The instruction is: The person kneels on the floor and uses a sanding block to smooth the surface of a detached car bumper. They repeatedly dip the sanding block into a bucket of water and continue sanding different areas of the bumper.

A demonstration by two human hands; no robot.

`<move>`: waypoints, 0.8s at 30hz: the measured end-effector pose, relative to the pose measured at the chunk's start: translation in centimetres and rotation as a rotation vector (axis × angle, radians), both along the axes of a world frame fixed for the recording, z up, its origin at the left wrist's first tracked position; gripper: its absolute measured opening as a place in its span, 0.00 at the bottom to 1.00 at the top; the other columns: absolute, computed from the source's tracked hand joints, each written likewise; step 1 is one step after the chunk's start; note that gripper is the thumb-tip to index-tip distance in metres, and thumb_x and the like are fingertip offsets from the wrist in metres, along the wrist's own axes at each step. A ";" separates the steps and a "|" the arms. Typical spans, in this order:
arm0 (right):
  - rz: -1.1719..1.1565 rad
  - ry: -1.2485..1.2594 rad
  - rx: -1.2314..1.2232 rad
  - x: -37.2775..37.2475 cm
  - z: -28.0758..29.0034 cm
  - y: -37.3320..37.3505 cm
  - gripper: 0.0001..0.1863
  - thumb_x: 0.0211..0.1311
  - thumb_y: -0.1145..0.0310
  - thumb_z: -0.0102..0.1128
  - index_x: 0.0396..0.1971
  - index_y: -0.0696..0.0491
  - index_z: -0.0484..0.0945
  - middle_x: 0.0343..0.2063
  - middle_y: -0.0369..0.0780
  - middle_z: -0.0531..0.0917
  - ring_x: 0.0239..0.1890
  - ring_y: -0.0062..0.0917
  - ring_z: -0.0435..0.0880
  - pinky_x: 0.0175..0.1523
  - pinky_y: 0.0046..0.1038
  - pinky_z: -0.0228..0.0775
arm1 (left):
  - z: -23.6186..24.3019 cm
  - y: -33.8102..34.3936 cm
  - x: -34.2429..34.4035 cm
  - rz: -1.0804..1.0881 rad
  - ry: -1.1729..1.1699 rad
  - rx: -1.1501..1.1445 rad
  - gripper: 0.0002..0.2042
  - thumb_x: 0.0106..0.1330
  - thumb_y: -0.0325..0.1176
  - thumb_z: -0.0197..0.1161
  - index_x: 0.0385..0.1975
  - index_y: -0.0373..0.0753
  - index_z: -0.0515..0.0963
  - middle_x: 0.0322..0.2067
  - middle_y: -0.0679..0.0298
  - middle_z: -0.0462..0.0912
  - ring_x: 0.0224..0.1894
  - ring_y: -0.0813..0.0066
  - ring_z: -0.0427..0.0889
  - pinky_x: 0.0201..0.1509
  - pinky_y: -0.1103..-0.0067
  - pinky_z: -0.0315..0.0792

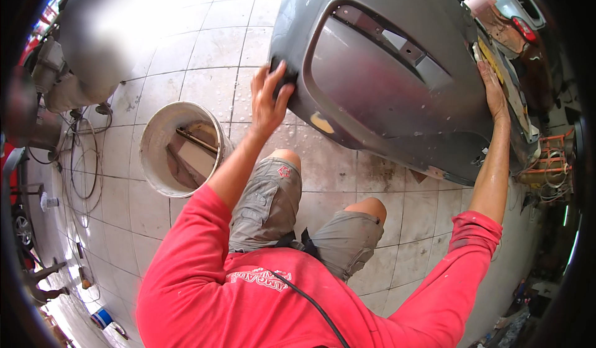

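Note:
A large grey car body panel (385,109), with a recessed area and a slot in it, stands tilted in front of me. My left hand (271,100) presses a black sanding pad (284,70) against the panel's left edge, fingers curled over it. A pale tan patch (321,123) shows on the panel's lower left corner. At the far right edge of the panel, my right hand (495,90) grips the rim; its fingertips are partly hidden.
A white bucket (149,146) holding murky water and flat pieces stands on the tiled floor (205,47) at my left. Cables (84,156) lie beyond it. A blurred shape (96,38) is at upper left. Cluttered tools and a pink bottle (479,0) sit behind the panel.

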State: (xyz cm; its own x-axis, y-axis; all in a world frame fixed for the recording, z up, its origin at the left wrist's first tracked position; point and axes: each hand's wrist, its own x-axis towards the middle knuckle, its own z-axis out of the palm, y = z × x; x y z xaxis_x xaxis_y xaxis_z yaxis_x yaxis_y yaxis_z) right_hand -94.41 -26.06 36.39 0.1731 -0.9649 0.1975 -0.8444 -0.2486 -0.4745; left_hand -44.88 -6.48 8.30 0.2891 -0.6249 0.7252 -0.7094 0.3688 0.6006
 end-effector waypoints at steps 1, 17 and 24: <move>-0.015 0.011 -0.005 -0.3 0.0 0.0 0.58 0.71 0.23 0.47 0.80 0.62 0.56 0.82 0.50 0.58 0.85 0.37 0.49 0.85 0.34 0.35 | -1.9 2.2 -0.8 -0.020 0.089 0.095 0.25 0.72 0.36 0.70 0.69 0.44 0.79 0.64 0.42 0.75 0.68 0.43 0.71 0.73 0.54 0.65; -0.019 -0.062 0.095 -2.1 0.4 -1.5 0.53 0.76 0.28 0.46 0.80 0.61 0.58 0.80 0.46 0.62 0.82 0.34 0.56 0.84 0.31 0.41 | 5.0 -1.5 -1.1 0.022 0.151 -0.047 0.24 0.69 0.38 0.72 0.66 0.52 0.82 0.64 0.49 0.76 0.64 0.45 0.74 0.70 0.57 0.69; -0.049 -0.110 0.090 -2.7 -0.6 -1.8 0.49 0.78 0.30 0.48 0.78 0.60 0.65 0.74 0.43 0.72 0.76 0.32 0.68 0.80 0.29 0.53 | 1.3 1.4 -2.3 0.044 0.116 -0.074 0.26 0.67 0.38 0.74 0.66 0.51 0.82 0.63 0.48 0.76 0.64 0.47 0.74 0.70 0.58 0.69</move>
